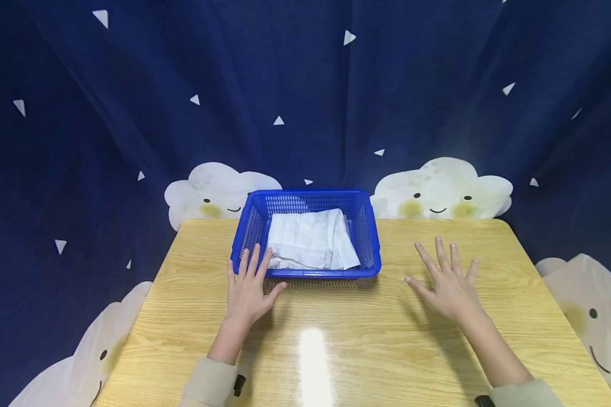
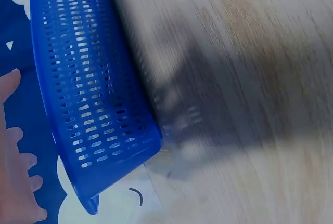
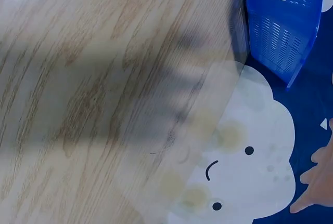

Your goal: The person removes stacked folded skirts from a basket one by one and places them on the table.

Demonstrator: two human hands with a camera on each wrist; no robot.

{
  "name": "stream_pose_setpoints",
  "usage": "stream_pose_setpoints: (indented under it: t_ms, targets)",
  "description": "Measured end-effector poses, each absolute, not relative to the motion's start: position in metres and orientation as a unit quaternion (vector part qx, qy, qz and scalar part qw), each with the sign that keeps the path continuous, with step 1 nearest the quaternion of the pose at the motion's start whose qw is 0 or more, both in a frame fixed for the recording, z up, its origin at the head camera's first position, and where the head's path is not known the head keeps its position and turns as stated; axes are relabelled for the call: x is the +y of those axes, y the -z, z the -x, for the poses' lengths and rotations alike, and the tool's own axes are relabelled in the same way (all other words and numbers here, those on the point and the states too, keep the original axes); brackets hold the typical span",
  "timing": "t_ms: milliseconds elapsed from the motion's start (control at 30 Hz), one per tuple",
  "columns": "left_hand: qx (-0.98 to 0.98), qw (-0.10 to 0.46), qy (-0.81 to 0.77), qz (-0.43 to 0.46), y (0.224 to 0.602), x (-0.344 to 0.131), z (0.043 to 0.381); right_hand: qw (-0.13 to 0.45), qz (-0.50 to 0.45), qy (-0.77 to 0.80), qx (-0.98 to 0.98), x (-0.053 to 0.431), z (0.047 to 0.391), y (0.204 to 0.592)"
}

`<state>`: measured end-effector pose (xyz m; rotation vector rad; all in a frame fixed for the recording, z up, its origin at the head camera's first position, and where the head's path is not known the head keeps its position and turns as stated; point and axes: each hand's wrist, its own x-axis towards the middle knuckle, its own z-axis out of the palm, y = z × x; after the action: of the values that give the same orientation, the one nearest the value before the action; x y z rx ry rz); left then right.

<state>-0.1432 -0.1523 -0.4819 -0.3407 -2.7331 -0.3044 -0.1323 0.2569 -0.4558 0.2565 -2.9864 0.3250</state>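
Observation:
A blue plastic basket (image 1: 305, 273) with slotted walls stands toward the far edge of the table. Inside it lies a folded white cloth (image 1: 305, 240). My left hand (image 1: 248, 291) is spread at the basket's near left corner, its fingertips overlapping the rim in the head view. In the left wrist view, that hand (image 2: 15, 172) shows at the left edge, apart from the basket wall (image 2: 93, 78). To the right of the basket, my right hand (image 1: 450, 288) hovers over the table with fingers spread, holding nothing. Its fingers (image 3: 317, 177) show at the right wrist view's edge.
The wooden table (image 1: 366, 345) has rounded far corners and a bright light reflection near its front. Behind it hangs a dark blue curtain (image 1: 305, 73) printed with white triangles and smiling clouds (image 1: 443, 189). Black wrist straps (image 1: 239, 385) show at the sleeves.

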Motion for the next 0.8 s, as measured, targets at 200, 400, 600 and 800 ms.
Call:
stream_pose_setpoints:
  t_ms: [200, 400, 600, 800]
  targets:
    - [-0.976, 0.156, 0.108, 0.107, 0.478, -0.152, 0.146, 0.067, -0.085, -0.118, -0.987, 0.255, 0.134, 0.459]
    - [-0.972, 0.176, 0.116, 0.106, 0.48, -0.154, 0.149, 0.085, -0.09, -0.136, -0.983, 0.249, 0.138, 0.462]
    - [-0.96, 0.217, 0.134, 0.117, 0.484, -0.157, 0.156, 0.114, -0.096, -0.15, -0.977, 0.24, 0.143, 0.465]
    - [-0.954, 0.231, 0.148, 0.117, 0.485, -0.158, 0.162, 0.151, -0.108, -0.177, -0.967, 0.232, 0.149, 0.47]
